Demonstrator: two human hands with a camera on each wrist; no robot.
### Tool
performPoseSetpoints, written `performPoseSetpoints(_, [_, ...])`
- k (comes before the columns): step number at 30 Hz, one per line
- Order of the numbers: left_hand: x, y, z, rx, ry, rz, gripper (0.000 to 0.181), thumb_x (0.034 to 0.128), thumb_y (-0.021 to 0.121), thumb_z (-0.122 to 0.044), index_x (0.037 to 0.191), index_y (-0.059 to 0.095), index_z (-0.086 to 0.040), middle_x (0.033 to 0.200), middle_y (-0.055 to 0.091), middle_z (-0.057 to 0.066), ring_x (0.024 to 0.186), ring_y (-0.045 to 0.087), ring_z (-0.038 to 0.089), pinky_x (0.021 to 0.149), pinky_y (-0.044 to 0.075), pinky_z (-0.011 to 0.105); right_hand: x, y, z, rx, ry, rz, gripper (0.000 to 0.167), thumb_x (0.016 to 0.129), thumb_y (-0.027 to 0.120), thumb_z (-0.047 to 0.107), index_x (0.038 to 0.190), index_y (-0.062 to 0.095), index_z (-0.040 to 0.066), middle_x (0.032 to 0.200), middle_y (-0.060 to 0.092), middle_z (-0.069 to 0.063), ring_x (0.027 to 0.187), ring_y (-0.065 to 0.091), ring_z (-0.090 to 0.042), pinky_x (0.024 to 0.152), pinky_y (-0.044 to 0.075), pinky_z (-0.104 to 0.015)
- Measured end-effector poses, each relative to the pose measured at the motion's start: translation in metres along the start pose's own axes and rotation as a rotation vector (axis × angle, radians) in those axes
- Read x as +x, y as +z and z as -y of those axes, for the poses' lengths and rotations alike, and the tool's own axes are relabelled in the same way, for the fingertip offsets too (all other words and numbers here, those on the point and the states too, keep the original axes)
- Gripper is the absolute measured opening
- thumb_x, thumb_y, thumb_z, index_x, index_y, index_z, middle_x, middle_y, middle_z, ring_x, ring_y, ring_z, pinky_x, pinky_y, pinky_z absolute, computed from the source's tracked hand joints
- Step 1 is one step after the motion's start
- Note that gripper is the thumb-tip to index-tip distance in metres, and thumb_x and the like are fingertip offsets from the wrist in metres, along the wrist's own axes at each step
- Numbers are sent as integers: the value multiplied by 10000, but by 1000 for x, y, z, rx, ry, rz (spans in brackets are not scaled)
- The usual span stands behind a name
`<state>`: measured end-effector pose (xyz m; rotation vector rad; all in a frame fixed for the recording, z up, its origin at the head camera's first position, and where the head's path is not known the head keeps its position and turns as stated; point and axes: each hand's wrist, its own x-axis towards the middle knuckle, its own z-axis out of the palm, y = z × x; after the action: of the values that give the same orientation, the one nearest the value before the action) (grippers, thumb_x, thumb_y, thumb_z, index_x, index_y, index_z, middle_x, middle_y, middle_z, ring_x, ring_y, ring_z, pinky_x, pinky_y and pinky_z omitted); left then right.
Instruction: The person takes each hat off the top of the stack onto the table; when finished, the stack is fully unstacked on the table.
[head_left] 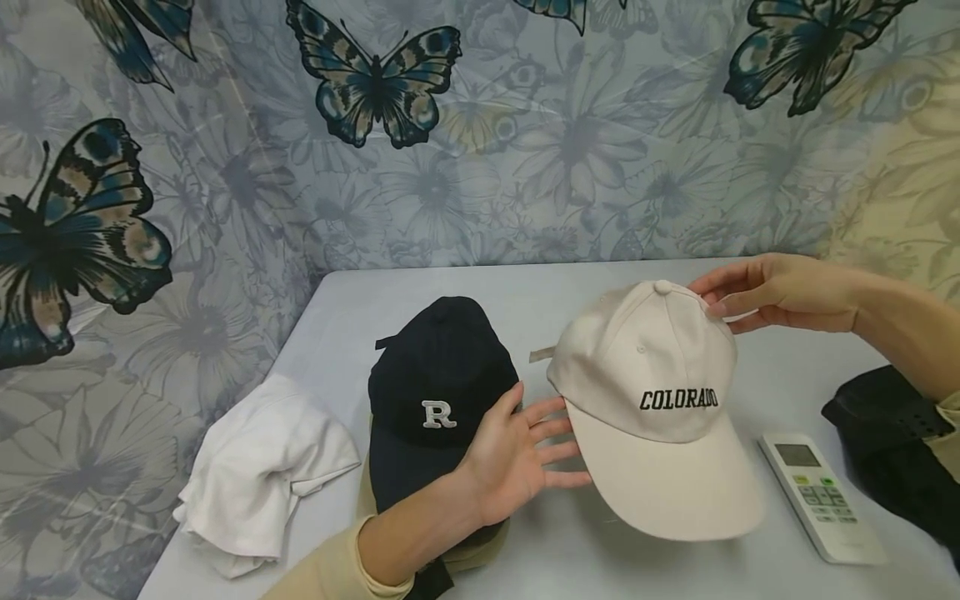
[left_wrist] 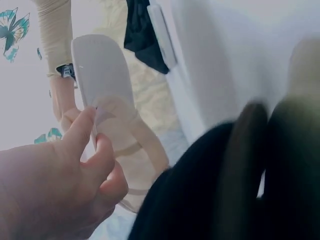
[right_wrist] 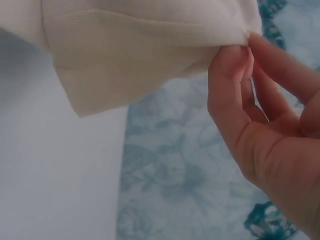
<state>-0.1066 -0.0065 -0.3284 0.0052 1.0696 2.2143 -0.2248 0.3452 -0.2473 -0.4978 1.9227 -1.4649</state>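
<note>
A cream baseball cap (head_left: 645,358) lettered COLORADO is held up above the table, its brim toward me. My right hand (head_left: 787,292) pinches the cap's edge between thumb and fingers at its upper right, as the right wrist view confirms. My left hand (head_left: 510,458) reaches to the cap's left edge with fingers spread and nearly straight, fingertips at the brim, thumb apart from it. The cap's underside (left_wrist: 115,125) shows in the left wrist view. Just behind my left hand, a black cap (head_left: 442,358) with a white R lies over a tan cap (head_left: 480,554).
Crumpled white cloth (head_left: 270,467) lies on the table's left side. To the right are a white remote control (head_left: 821,500) and a black fabric item (head_left: 885,442) under my right forearm. Butterfly-print fabric (head_left: 570,150) hangs behind the white table (head_left: 352,292).
</note>
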Motion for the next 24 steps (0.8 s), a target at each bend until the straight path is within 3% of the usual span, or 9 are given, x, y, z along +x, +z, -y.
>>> performPoseSetpoints(13, [17,-2,40,-46,-46,-111,730,979,317,-525,1461,276,22,1396,371,228,1276,373,447,948,370,625,-9,5,-49,105,123,-14,318,989,468,-6,1193,652,155,1186,611,28,1091,579,-140,910,484,-366])
performPoseSetpoints(24, [29,-3,58,-22,-63,-177,726,970,341,-518,1454,295,21,1413,338,267,1281,332,493,926,371,648,-20,6,-72,128,179,-35,317,998,469,30,1209,637,195,1207,594,40,1105,572,-144,919,478,-362])
